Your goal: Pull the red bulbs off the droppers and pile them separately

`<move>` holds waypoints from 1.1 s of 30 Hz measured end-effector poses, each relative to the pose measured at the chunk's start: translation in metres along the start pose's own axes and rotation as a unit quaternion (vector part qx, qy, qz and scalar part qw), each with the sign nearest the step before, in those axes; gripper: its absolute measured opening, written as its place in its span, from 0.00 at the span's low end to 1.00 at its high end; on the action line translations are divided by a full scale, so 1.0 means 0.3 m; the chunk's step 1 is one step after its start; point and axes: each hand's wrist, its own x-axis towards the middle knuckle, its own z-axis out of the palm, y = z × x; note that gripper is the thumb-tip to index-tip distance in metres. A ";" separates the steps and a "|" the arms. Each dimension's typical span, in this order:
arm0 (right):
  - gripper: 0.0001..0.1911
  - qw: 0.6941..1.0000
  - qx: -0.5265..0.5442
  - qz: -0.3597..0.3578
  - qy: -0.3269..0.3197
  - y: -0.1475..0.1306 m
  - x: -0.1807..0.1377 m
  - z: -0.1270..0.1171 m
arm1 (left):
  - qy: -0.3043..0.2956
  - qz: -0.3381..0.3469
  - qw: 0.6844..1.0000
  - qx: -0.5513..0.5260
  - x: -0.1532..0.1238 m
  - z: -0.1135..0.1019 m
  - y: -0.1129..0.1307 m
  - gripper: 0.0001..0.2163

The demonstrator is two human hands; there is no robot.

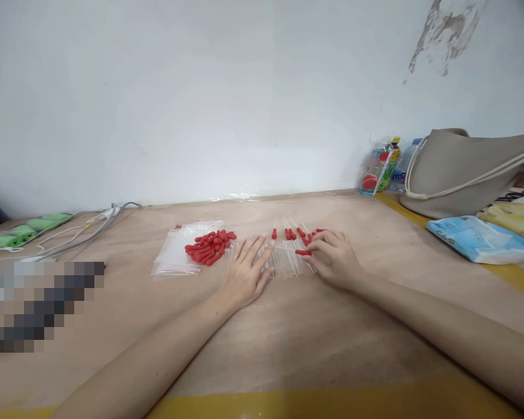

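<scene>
A row of clear thin tubes (283, 259) lies on the wooden table (288, 337), some with red caps (290, 234) at their far ends. My left hand (247, 273) lies flat with fingers spread on the left part of the tubes. My right hand (334, 256) rests on the right part, fingers curled and pinching a red-capped tube (303, 252). A loose pile of red caps (210, 245) sits to the left, on clear zip bags (179, 253).
A beige bag (467, 171) stands at the back right, with bottles (382, 166) against the wall beside it and a blue packet (482, 240) in front. Green items (26, 228) and grey cables (82, 230) lie at the far left.
</scene>
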 end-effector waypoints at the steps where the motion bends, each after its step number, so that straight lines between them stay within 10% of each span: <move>1: 0.06 1.000 -0.002 -0.021 0.003 -0.012 -0.020 -0.005 | -0.001 0.006 1.000 0.007 0.001 -0.001 0.001 0.22; 33: 0.07 0.981 -0.020 -0.190 0.001 -0.097 -0.028 0.048 | -0.002 0.136 0.990 0.022 0.019 0.017 0.037 0.07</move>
